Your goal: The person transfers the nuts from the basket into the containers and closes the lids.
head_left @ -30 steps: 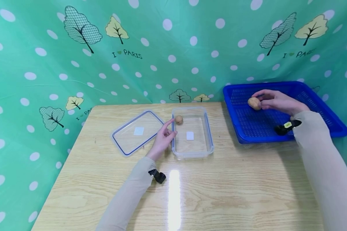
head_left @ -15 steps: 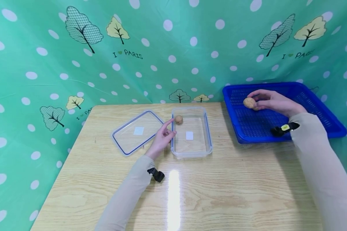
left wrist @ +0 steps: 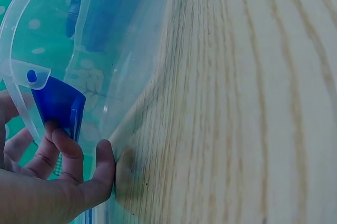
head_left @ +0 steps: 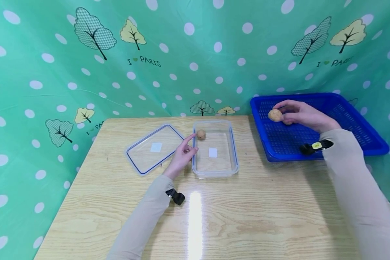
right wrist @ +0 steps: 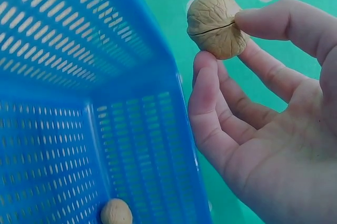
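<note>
Now, held walnut (right wrist: 216, 26): pinched between thumb and fingertips of the right hand (head_left: 303, 113), above the left part of the blue perforated basket (head_left: 289, 157).
Right hand's grip: narrow, only as wide as the shell, whose seam runs across from the thumb tip.
Clear container (head_left: 216, 174): on the worktop (head_left: 240, 216), to the right hand's left and well apart from it, beyond the basket's left rim; its long axis runs away from the person.
Nearer hand to the container: the left hand (head_left: 181, 157), at its left wall, index finger stretched forward and thumb spread apart from it; a finger meets a blue latch flap (left wrist: 60, 100), and no walnut is in this hand.
Boxed walnut (head_left: 200, 134): inside the container by the left wall, toward the far end, just beside the left index fingertip; whether they touch cannot be told.
Basket walnut (right wrist: 117, 212): down in the basket, below the right hand.
Clear lid (head_left: 156, 155): just left of the left hand, lying aslant, its blue seal showing.
</note>
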A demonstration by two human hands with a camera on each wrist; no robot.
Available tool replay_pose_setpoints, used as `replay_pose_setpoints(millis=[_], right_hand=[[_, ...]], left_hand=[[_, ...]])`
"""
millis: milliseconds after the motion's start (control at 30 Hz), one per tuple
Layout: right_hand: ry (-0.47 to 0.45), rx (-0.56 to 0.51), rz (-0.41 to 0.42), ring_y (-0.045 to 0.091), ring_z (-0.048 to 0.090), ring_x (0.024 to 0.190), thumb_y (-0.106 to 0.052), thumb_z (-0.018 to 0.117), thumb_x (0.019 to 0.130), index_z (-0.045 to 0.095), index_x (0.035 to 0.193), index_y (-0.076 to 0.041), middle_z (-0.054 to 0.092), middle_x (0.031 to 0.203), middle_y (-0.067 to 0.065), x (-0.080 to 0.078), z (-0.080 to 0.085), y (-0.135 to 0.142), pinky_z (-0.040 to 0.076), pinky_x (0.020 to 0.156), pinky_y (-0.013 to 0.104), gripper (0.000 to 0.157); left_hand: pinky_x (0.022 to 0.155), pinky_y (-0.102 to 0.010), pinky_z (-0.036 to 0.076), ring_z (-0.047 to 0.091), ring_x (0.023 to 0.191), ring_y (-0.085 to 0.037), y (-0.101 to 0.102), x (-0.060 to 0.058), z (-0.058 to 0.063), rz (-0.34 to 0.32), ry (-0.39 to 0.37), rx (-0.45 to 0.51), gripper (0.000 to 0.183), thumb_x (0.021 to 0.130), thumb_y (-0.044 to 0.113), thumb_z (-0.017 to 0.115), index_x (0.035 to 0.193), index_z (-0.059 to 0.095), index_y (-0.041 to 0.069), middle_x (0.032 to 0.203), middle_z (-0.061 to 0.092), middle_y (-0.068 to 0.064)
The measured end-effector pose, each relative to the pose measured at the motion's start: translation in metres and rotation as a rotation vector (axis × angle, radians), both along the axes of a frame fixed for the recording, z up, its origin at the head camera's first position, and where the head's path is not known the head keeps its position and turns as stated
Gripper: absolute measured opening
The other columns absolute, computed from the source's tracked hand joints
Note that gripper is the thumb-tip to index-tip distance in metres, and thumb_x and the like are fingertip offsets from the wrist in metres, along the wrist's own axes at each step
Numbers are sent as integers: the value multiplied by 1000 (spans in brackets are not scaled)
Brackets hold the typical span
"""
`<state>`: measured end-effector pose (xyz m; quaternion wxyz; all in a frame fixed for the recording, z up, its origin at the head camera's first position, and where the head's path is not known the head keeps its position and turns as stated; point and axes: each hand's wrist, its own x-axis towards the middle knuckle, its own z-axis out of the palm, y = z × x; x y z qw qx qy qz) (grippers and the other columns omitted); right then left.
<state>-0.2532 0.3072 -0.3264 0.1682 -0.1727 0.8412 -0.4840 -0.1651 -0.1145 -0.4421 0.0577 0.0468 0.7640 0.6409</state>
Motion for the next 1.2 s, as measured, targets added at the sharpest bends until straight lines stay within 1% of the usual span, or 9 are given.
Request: replay_pose_setpoints(millis=[133,300,500,733,867,1000,1067,1100,1200], right_hand=[[-4,6,-4,18,59,95,-13,58,98,50,132,-6,56,117,6,2,2,-7,49,77,30,36],[-22,25,-30,21,57,92,-15,59,97,51,133,-9,55,119,6,5,5,-19,47,74,31,37],[-4,40,-26,27,54,98,-15,60,96,53,132,-12,56,120,6,8,8,-31,42,75,34,37],[-10,-19,8,24,55,103,-10,59,95,52,132,-8,54,123,9,7,5,-40,44,83,29,38],[-4,-39,37,23,53,106,-10,59,95,51,132,-7,55,123,10,6,3,-45,42,86,30,38],[-8,-72,48,23,52,107,-9,60,95,52,132,-7,54,124,11,6,3,-52,41,88,33,38],[-18,-89,47,23,52,107,-9,60,95,52,132,-7,53,124,11,6,3,-56,41,89,34,38],[-23,-96,45,23,52,107,-9,60,94,52,132,-7,53,124,11,6,3,-59,41,89,35,38],[-31,-99,46,24,52,108,-8,59,94,52,133,-7,51,127,11,6,4,-65,40,91,38,39]], left_hand=[[57,-24,38,46,66,-14,0,0,0,-1,-9,4,56,97,10,58,148,40,22,78,52,-3],[56,-24,38,45,65,-13,0,0,0,6,-8,-2,55,96,10,58,148,41,22,77,52,-2],[54,-23,37,45,64,-14,1,-1,-1,10,9,-15,55,96,10,59,148,41,20,77,52,-2],[56,-23,38,46,65,-14,0,-1,-3,11,18,-11,56,96,10,59,148,41,20,77,53,-2],[56,-23,37,46,66,-15,0,0,-3,7,23,-2,56,96,10,59,148,41,19,78,52,-2],[56,-23,37,46,66,-16,-1,0,-3,-4,34,15,56,97,10,58,149,39,16,77,52,-2],[57,-24,38,46,68,-19,-1,3,6,-18,18,18,57,97,8,58,149,37,13,78,52,-3],[57,-25,39,47,68,-21,-1,4,9,-24,12,23,57,96,7,57,149,37,12,78,52,-3],[59,-27,41,48,68,-21,-1,4,9,-27,3,22,57,96,6,58,149,37,13,78,52,-4]])
